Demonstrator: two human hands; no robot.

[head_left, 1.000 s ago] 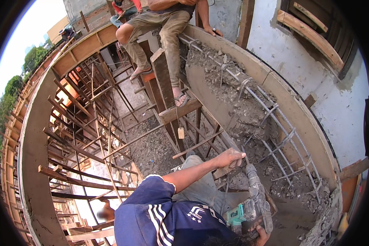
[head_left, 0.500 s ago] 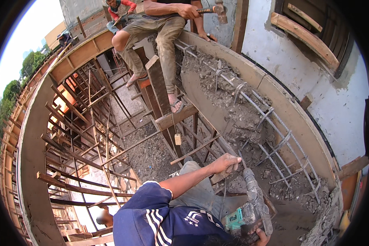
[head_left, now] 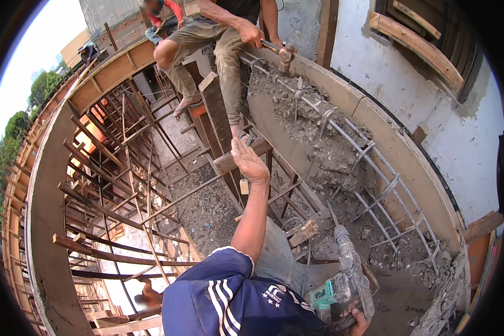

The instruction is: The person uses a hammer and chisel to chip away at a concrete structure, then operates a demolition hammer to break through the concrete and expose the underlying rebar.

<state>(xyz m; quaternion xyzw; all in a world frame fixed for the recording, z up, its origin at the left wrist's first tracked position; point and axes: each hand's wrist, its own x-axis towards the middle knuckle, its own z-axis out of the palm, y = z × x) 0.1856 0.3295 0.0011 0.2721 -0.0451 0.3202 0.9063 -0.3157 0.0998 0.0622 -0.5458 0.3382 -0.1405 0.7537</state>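
Observation:
My left hand is raised in front of me with its fingers stretched out, holding nothing. Behind it, in line with the fingertips, are a wooden crosspiece and a co-worker's sandalled foot. My right hand grips the rear handle of a green and grey rotary hammer at the lower right. From the tool's nose a steel chisel bit points away from me, its tip by the broken concrete. Bent steel bars with stirrups stand exposed along that concrete.
A co-worker sits ahead on the beam, a hammer in hand. Another person in red sleeves sits farther back. Timber props fill the drop at left, with a person partly visible below. A pale wall stands right.
My left hand has left the chisel bit, rising forward and left with fingers straightened. The rotary hammer stays nearly in place. The co-worker's hammer has swung down to the concrete edge.

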